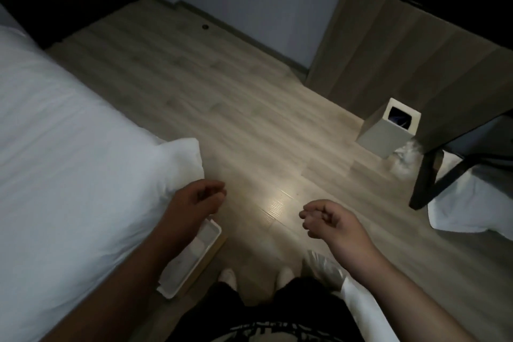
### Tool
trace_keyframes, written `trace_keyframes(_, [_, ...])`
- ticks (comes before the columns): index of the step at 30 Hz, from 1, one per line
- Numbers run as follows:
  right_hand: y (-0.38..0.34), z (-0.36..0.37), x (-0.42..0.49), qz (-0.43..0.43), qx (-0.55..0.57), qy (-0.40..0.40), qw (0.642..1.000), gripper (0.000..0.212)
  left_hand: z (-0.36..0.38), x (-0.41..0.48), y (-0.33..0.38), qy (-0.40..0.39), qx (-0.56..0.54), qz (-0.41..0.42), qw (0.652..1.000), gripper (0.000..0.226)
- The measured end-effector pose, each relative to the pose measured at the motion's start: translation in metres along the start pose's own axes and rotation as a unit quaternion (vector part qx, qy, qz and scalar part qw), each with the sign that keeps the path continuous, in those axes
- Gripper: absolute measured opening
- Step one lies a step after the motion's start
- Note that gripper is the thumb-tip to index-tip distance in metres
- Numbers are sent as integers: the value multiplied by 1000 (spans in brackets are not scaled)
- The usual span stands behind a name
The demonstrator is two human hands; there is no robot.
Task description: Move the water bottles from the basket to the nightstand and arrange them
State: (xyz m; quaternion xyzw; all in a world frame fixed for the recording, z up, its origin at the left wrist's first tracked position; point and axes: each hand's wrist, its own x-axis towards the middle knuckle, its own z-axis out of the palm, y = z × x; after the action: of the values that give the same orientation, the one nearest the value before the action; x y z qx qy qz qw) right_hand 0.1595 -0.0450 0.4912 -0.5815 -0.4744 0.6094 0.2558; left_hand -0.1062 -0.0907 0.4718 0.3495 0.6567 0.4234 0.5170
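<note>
I look down at a dim wooden floor. My left hand (198, 197) hovers beside the corner of a white bed, its fingers loosely curled around nothing. My right hand (323, 218) hangs over the floor to the right, also curled in with nothing in it. Below my left forearm a white rectangular basket (194, 255) rests on the floor against the bed; pale shapes lie inside it, too blurred to tell as bottles. No nightstand is in view.
The white bed (69, 133) fills the left side. A square white waste bin (388, 129) stands at the right by a wooden panel. A black-legged frame (433, 175) and white linen (472, 208) sit at the far right. My white-slippered feet (256, 276) stand below.
</note>
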Motion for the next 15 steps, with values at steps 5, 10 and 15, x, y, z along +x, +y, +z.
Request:
trace_keyframes(5, [-11, -12, 52, -4, -75, -76, 994, 15, 2, 7, 2, 81, 7, 7, 997, 23])
trace_keyframes(10, [-28, -27, 103, -15, -164, -184, 969, 18, 35, -15, -5, 199, -61, -47, 977, 18])
trace_keyframes(15, [-48, -28, 154, -36, -219, -297, 929, 15, 92, -42, -24, 323, -163, -96, 927, 32])
